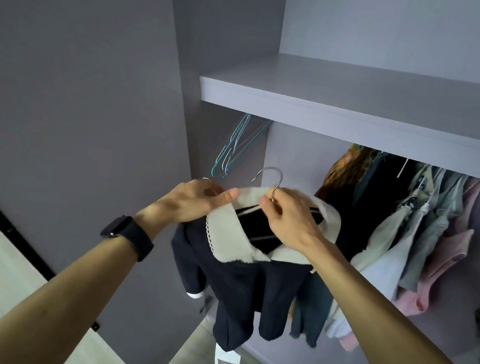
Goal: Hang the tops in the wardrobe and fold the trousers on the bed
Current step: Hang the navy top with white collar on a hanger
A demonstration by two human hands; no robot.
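Wristwatch point(127, 236) first, dark on the wrist behind the left hand point(196, 203). That hand grips the navy top point(250, 283) at its left shoulder, thumb laid along the edge of the cream collar point(220, 234). Above and just beyond this hand hang the empty hangers point(234, 147), thin wire ones bunched under the shelf point(332, 111).

The top droops between and below the 2 hands, already on its hanger point(269, 179), sleeves and a paper tag point(227, 360) dangling. Only the hanger's steel hook rises clear, with its open end curling towards the left hand.

The right hand point(288, 218) pinches the stem of that hook, so it is the hand nearer the part that must catch. The hanger's long axis seems to run across from hand to hand.

Right of this hand, hung clothes point(408, 232) crowd the wardrobe point(95, 73). The rail is hidden behind the shelf edge, up and forward of both hands. The free stretch between empty hangers and hung clothes looks to sit straight above the hook.
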